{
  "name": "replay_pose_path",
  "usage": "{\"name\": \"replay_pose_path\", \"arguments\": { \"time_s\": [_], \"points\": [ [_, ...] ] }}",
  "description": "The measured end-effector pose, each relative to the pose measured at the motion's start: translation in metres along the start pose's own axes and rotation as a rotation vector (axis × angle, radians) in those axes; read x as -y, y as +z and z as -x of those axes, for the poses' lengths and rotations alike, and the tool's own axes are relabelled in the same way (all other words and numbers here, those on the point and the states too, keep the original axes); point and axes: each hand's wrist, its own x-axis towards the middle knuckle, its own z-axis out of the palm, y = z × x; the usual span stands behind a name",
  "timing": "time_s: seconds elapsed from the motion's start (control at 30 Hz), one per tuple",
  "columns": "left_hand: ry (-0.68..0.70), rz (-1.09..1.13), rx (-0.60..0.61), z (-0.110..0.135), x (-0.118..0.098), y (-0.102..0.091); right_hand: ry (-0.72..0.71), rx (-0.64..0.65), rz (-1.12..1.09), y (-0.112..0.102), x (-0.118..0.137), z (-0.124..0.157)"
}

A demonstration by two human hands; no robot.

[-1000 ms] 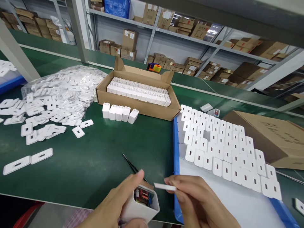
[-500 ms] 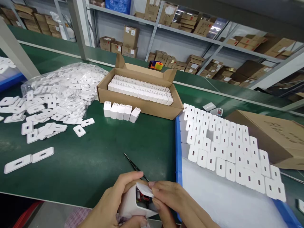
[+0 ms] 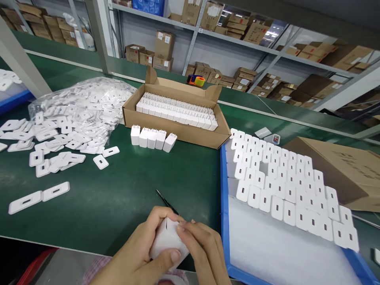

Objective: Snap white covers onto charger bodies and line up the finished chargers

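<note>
At the near edge of the bench, my left hand (image 3: 142, 251) is closed around the body of a white USB wall charger (image 3: 164, 242). My right hand (image 3: 204, 245) presses its fingertips on the charger's end cover (image 3: 172, 225), partly hiding it. A thin dark gap shows along one edge of that cover. Black tweezers (image 3: 165, 200) lie on the green bench just beyond my hands, their near end covered by my fingers. To the left, two loose white covers (image 3: 56, 191) with slots lie end to end.
A bag of white covers (image 3: 89, 103) spills across the left. Several pronged chargers (image 3: 152, 138) stand before an open carton (image 3: 178, 130) holding rows of more. On the right, a blue-rimmed tray (image 3: 225, 221) carries rows of chargers with USB slots up. A closed carton (image 3: 350, 170) sits behind it.
The cover, half raised with red and dark inner parts showing before, now lies nearly flat over the charger's end. My right hand has shifted its fingers onto it.
</note>
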Motion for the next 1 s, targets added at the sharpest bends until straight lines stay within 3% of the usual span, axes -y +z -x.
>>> {"name": "replay_pose_path", "arguments": {
  "time_s": [0.13,0.3,0.4,0.47,0.53,0.67,0.77,0.87,1.0],
  "points": [
    [-0.023,0.171,-0.046,-0.001,0.001,0.007,-0.08,-0.041,0.143,0.002,-0.001,0.004],
    [-0.191,0.003,-0.126,0.002,-0.013,0.012,-0.299,0.037,0.394,-0.016,-0.009,0.0],
    [-0.238,0.067,-0.107,0.001,-0.014,0.012,-0.409,0.089,0.422,-0.021,-0.012,-0.003],
    [-0.223,0.185,-0.122,0.001,-0.009,0.013,-0.313,0.079,0.241,-0.02,-0.012,-0.003],
    [-0.125,0.236,-0.168,0.0,-0.003,0.015,-0.09,0.015,-0.031,-0.018,-0.009,-0.003],
    [0.166,0.101,-0.229,-0.001,0.005,0.02,0.378,-0.047,-0.559,-0.014,0.001,-0.006],
    [0.235,0.001,-0.222,-0.001,0.008,0.022,0.652,-0.006,-0.863,-0.011,0.009,-0.011],
    [0.269,-0.035,-0.23,-0.003,0.01,0.023,0.735,-0.033,-0.961,-0.006,0.015,-0.015],
    [0.312,0.0,-0.249,-0.007,0.011,0.027,0.643,-0.13,-0.902,0.002,0.017,-0.014]
  ]
}}
